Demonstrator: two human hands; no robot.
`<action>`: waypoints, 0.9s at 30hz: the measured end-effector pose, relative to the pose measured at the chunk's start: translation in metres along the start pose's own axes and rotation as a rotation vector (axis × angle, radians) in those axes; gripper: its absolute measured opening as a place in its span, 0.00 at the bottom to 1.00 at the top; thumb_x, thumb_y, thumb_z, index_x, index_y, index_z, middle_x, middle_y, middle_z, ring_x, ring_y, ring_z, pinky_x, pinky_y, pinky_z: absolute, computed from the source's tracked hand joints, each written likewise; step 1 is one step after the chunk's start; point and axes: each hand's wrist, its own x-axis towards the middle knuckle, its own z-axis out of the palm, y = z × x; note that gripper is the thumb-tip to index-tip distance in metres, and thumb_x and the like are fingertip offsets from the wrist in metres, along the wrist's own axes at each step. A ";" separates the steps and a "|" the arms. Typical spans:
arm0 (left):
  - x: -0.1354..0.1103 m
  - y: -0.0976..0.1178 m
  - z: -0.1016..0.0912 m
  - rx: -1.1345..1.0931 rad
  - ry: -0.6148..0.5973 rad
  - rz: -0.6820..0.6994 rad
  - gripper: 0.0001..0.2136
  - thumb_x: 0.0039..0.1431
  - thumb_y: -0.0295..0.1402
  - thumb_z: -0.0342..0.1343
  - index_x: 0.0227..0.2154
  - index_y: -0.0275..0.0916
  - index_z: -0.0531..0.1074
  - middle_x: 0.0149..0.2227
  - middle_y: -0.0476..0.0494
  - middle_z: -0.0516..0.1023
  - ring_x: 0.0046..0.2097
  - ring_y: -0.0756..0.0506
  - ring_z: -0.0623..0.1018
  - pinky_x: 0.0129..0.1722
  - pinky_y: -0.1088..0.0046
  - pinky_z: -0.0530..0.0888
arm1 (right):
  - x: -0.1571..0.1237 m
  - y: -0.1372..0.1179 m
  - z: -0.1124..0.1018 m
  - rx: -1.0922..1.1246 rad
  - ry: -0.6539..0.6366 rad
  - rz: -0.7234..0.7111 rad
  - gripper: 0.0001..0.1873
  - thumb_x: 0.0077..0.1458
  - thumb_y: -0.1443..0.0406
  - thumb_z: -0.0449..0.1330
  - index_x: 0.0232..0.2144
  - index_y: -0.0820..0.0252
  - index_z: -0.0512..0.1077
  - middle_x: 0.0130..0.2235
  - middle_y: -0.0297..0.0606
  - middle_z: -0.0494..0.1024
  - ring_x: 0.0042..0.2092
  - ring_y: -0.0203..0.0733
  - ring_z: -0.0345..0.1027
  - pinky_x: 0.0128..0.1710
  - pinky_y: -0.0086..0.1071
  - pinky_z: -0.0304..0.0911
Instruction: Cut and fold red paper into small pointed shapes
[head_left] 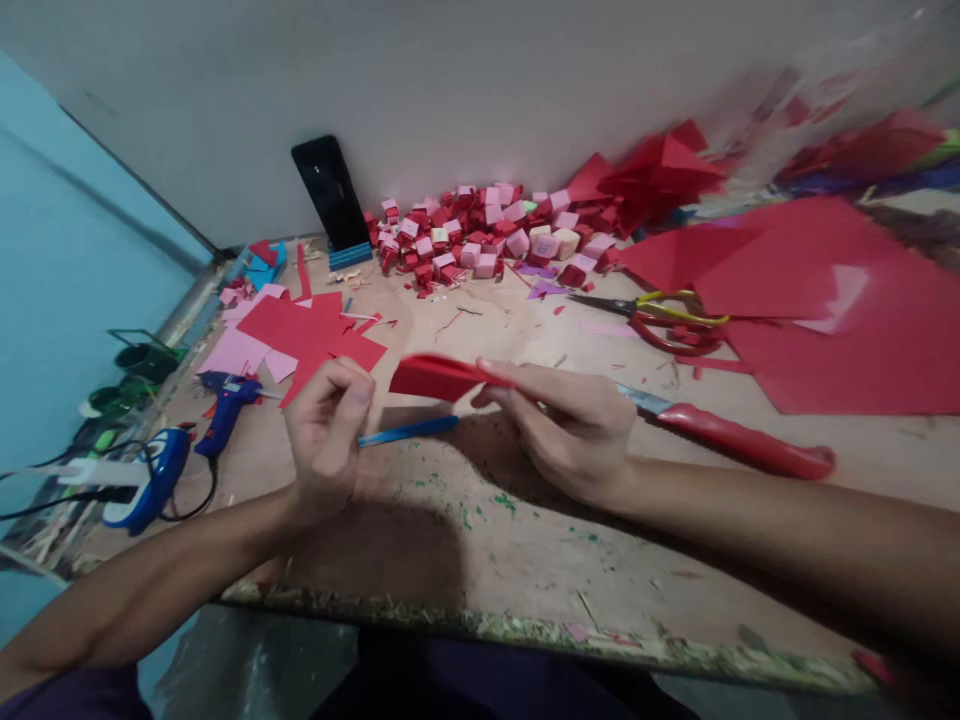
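My right hand [574, 425] is closed in a pinch on the right end of a folded strip of red paper [435, 378], held above the table. The strip's left end is free, a small gap away from my left hand [328, 425]. That left hand has its fingers curled in and the thumb against them; whether anything is inside is hidden. Below the strip a blue pen-like stick [411, 431] shows, one end by my left hand. A knife with a red handle [750, 440] lies behind my right forearm, its blade partly covered by the hand.
Many small red and pink paper cubes [480, 235] are heaped by the wall, beside a propped phone [330, 195]. Scissors [660, 318] and large red sheets [862, 330] lie right. Left are red cut paper [315, 335], a blue glue gun [227, 412] and a power strip [154, 480].
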 end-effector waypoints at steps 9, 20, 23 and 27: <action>-0.003 0.007 -0.007 -0.198 -0.185 -0.365 0.14 0.65 0.46 0.65 0.36 0.39 0.79 0.27 0.47 0.81 0.24 0.49 0.78 0.21 0.76 0.73 | -0.003 0.008 -0.003 -0.136 -0.162 -0.348 0.31 0.61 0.79 0.57 0.62 0.52 0.75 0.50 0.43 0.86 0.47 0.40 0.82 0.45 0.30 0.76; 0.002 -0.001 0.002 -0.037 -0.251 -0.454 0.15 0.61 0.40 0.68 0.24 0.38 0.74 0.18 0.50 0.77 0.19 0.53 0.75 0.22 0.80 0.73 | -0.001 0.005 -0.005 0.044 -0.137 0.053 0.14 0.64 0.73 0.58 0.41 0.55 0.82 0.41 0.37 0.87 0.41 0.39 0.81 0.44 0.31 0.75; 0.003 0.001 0.005 -0.017 -0.254 -0.454 0.14 0.61 0.40 0.68 0.25 0.37 0.75 0.18 0.49 0.78 0.20 0.51 0.77 0.22 0.79 0.74 | 0.000 0.005 -0.001 0.141 -0.109 0.194 0.08 0.64 0.68 0.61 0.39 0.56 0.82 0.36 0.36 0.85 0.34 0.37 0.79 0.36 0.29 0.74; 0.004 0.003 0.006 0.009 -0.261 -0.455 0.11 0.59 0.39 0.68 0.29 0.37 0.78 0.19 0.50 0.78 0.21 0.50 0.79 0.24 0.78 0.76 | 0.001 0.004 0.006 0.152 -0.060 0.315 0.03 0.61 0.64 0.68 0.36 0.56 0.80 0.33 0.34 0.83 0.31 0.36 0.77 0.31 0.28 0.72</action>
